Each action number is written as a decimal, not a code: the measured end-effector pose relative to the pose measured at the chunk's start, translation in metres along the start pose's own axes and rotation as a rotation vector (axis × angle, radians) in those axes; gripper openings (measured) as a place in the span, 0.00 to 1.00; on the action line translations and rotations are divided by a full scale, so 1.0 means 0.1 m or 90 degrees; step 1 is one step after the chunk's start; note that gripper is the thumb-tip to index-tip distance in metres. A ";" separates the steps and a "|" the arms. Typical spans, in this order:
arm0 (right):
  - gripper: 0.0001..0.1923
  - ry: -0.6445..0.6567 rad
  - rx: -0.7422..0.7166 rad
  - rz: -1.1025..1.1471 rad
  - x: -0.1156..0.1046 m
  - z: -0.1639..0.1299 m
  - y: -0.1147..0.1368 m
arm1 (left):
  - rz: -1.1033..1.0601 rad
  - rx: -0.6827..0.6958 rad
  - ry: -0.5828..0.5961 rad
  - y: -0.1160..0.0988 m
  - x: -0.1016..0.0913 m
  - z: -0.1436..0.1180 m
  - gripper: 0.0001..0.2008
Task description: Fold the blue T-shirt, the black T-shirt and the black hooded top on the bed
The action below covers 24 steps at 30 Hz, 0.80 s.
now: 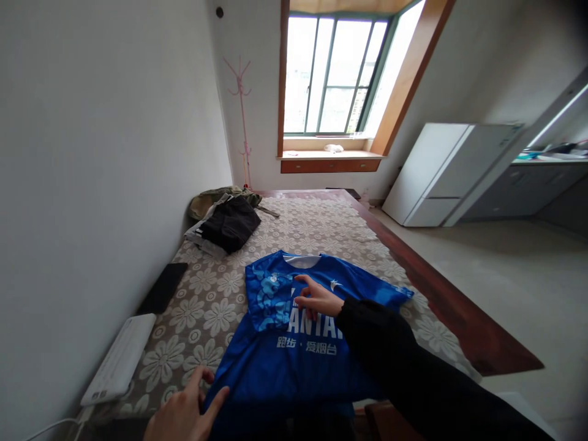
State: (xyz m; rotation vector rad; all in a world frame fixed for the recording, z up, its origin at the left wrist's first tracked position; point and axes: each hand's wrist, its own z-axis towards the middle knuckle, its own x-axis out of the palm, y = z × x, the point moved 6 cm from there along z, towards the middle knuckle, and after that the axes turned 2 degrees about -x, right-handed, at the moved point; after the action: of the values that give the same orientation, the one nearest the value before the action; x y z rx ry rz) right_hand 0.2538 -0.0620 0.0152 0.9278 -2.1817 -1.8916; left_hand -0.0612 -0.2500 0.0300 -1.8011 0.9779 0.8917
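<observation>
The blue shirt (294, 343) carries white print. Large capitals pass under the right hand (316, 300), which covers part of them; "ANTA" shows beside it. Just below the hand runs a smaller white line, "跑步 · 爱烟台". A small white logo sits just beyond the hand, unreadable.

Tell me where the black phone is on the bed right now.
The black phone lies at the bed's left edge by the wall, just beyond the white power strip and left of the blue shirt.
</observation>
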 end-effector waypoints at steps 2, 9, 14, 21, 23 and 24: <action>0.28 -0.072 -0.101 -0.176 -0.05 0.01 0.16 | 0.005 0.002 -0.011 -0.13 -0.01 0.07 0.17; 0.17 -0.076 -0.250 -0.518 0.31 0.66 0.76 | 0.002 0.162 -0.174 -0.54 -0.01 0.31 0.20; 0.21 -0.039 -0.150 -0.589 0.55 1.36 0.85 | 0.016 0.207 -0.232 -0.84 0.00 0.41 0.18; 0.13 0.002 -0.129 -0.579 0.71 1.82 0.85 | -0.004 0.245 -0.227 -0.97 -0.02 0.54 0.12; 0.13 -0.003 -0.142 -0.560 0.73 1.86 0.86 | -0.036 0.261 -0.239 -0.89 -0.08 0.57 0.13; 0.13 -0.010 -0.147 -0.551 0.74 1.87 0.87 | -0.051 0.260 -0.248 -0.83 -0.12 0.58 0.13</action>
State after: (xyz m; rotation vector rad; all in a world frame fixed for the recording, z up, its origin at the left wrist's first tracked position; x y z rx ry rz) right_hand 0.0765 0.0646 0.0325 2.0177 -1.6077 -2.3788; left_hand -0.0033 -0.1682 0.0482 -1.2551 0.7632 0.8767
